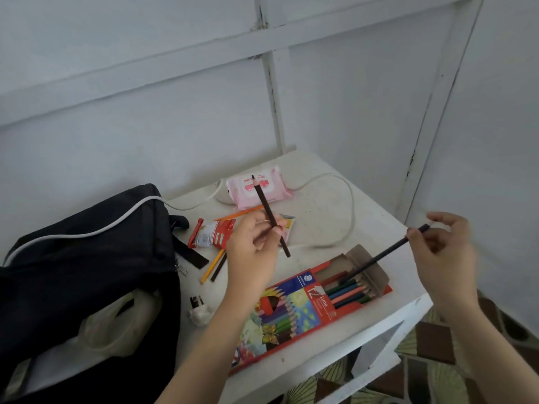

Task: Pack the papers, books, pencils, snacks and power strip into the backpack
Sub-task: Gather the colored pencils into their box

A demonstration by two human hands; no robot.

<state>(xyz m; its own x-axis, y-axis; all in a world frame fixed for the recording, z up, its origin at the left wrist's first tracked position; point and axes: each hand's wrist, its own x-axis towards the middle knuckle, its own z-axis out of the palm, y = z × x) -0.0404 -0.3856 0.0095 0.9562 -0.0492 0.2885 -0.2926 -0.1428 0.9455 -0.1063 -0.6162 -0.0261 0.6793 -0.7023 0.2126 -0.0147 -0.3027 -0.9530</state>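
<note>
The left hand [253,243] pinches a brown pencil [264,199] above the worktop [379,223], its point tilted far. The right hand [446,252] pinches the end of a dark pencil [379,258] whose tip sits in the open pencil box [291,316]. The backpack [87,258] lies at left, a snack packet [211,236] beside it.

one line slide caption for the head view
Left hand holds a dark pencil; right hand angles another pencil into the open pencil box beside the backpack.

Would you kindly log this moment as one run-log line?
left hand: holds brown pencil | right hand: holds dark pencil, tip in pencil box
</note>
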